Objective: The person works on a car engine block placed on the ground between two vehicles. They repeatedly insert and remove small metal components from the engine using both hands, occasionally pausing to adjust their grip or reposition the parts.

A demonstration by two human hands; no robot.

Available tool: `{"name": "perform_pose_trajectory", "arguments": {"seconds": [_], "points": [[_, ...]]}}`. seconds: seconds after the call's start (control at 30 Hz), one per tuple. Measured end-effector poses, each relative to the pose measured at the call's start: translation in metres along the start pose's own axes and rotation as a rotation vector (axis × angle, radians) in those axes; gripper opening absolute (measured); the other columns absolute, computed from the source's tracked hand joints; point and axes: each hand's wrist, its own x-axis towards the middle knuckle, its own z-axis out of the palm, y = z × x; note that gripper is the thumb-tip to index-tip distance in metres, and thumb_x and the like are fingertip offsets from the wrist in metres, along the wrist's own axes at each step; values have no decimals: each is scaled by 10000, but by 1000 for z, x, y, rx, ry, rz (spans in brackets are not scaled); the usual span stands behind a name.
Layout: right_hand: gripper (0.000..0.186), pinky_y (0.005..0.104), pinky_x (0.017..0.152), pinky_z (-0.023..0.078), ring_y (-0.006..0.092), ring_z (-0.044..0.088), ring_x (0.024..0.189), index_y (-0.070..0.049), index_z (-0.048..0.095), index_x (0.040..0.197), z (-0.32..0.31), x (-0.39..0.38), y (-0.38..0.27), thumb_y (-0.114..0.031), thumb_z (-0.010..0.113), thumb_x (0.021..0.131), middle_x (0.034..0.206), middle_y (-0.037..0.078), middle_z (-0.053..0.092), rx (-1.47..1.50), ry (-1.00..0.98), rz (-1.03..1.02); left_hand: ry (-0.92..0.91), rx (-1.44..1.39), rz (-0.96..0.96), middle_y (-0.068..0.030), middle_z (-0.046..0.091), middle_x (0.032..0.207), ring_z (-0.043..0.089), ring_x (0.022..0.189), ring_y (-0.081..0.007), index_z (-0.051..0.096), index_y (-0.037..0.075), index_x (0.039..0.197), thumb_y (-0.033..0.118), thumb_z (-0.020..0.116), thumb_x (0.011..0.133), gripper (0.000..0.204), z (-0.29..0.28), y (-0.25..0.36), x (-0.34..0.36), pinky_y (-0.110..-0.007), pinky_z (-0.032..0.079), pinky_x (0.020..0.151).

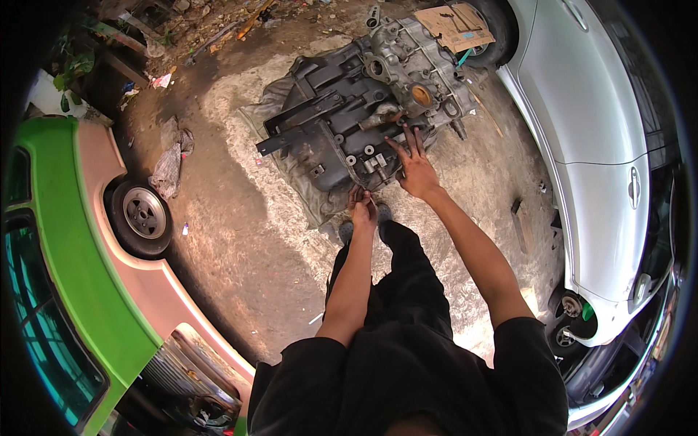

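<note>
A car engine lies on the ground in front of me, with a black plastic cover (309, 116) on its left and bare grey metal casting (407, 54) toward the back right. At the engine's near edge, my left hand (362, 209) has its fingers curled together against the rim of the black part. What those fingers grip, if anything, is hidden. My right hand (417, 168) rests farther to the right with fingers stretched out and apart, their tips touching the engine's near right side. A round, rust-brown opening (421, 96) faces up just beyond it.
Crumpled grey sheeting (309, 207) lies under the engine. A piece of cardboard (454, 27) sits at its far right. A silver car (592, 109) stands on my right, a green and pink car (102, 240) on my left. A dirty cloth (169, 163) lies near its wheel.
</note>
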Motion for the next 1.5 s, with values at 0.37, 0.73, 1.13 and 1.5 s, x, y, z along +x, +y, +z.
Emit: {"name": "perform_pose_trajectory", "arguments": {"seconds": [0.37,0.73,1.13,1.5], "points": [[1053,508,1254,267,461,-4,1559,-354,204,1621,0,0,-2,-108,777,772,1714,144,-32,-36,-13,4,218,229,-151,-75,602,1094,565,922,-213,543,167,1313,-148,518,863,550,20,19,-5,-441,497,761],[1087,451,1256,298,392,-60,1574,-384,144,1629,-4,0,-6,-97,757,778,1721,89,-73,-41,-58,57,107,297,-341,-103,574,1035,584,869,-238,449,149,1356,-49,550,969,446,17,61,-2,-498,533,766],[1044,463,1260,293,389,-72,1573,-381,153,1626,-7,0,-5,-94,728,804,1718,90,-98,-50,-93,58,45,377,-560,-98,655,854,667,721,-172,606,-6,1083,41,661,940,161,29,106,15,-257,578,612],[1053,473,1272,257,408,-71,1568,-363,138,1635,-5,1,-5,-122,744,808,1715,111,-104,-90,-90,47,204,498,-547,-235,652,1040,723,848,-280,540,-93,1040,-38,622,915,160,75,129,6,-264,645,649]]}}
